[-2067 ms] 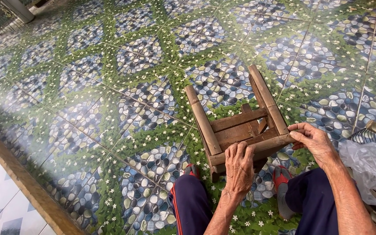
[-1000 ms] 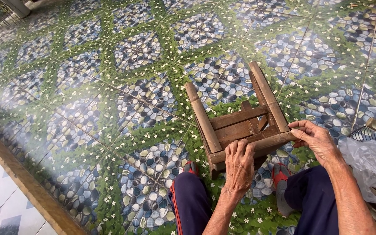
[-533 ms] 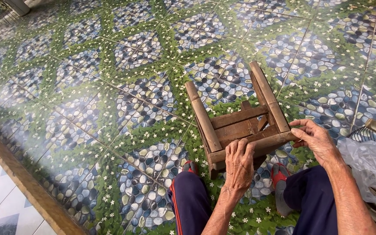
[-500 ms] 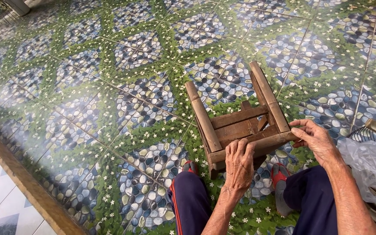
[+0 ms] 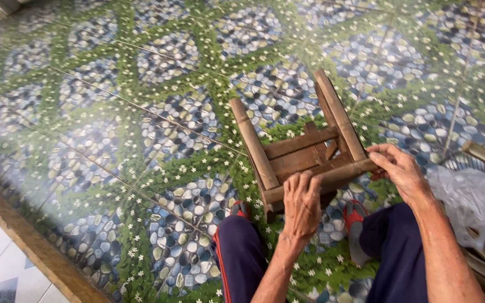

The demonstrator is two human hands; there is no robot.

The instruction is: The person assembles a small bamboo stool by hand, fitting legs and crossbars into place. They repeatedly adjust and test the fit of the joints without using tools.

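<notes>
Your left hand (image 5: pixel 301 201) lies palm-down on the near rail of the small wooden stool frame (image 5: pixel 301 151), fingers curled over its top edge and closed on the wood, while your right hand (image 5: pixel 399 171) pinches the right end of that same rail, thumb and fingertips drawn together around it. The frame lies tipped on the patterned tile floor (image 5: pixel 141 112) just in front of your knees, its two long legs pointing away from you and short cross slats bridging them (one small block juts up between the slats). It looks stiff and fairly light — bare, weathered timber that should not flex, though the joints may be loose, so judge it as something that could rack or wobble if you pull on one leg alone. The safest hold is likely where you have it: on the thick rail near the corners, or around a leg close to a joint, not on the thin slats. The wood looks dry and rough, so slipping seems unlikely — splinters more so. A crumpled clear plastic bag (image 5: pixel 470 199) sits just beside your right knee.
</notes>
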